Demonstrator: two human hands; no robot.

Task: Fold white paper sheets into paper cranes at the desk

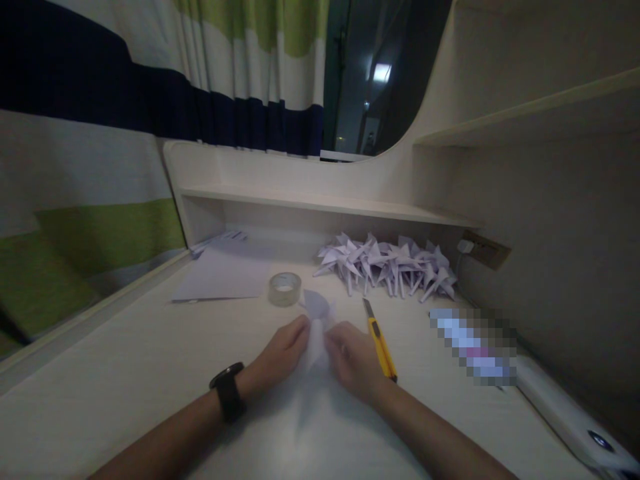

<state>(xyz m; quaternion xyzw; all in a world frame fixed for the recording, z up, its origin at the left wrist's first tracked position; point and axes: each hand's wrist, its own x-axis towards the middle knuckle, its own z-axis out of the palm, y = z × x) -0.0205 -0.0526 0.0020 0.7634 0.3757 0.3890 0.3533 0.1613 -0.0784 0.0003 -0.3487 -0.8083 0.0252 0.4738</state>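
Observation:
Between my two hands is a piece of white paper (pixel 316 337), curled or folded, its top edge rising above my fingers. My left hand (pixel 290 343), with a dark watch (pixel 228 390) on the wrist, is closed on the paper's left side. From the right, my right hand (pixel 353 357) grips the same paper with bent fingers. The lower part of the paper is blurred against the desk. A roll of clear tape (pixel 285 289) lies just beyond my left hand. Beside my right hand rests a yellow utility knife (pixel 381 343), blade showing and pointing away.
Several folded paper pinwheel-like shapes (pixel 387 263) are heaped at the back right. A stack of white paper sheets (pixel 223 270) lies at the back left. On the right are a pixelated screen (pixel 470 343) and a long white device (pixel 560 413). A shelf (pixel 310 200) overhangs the desk's back.

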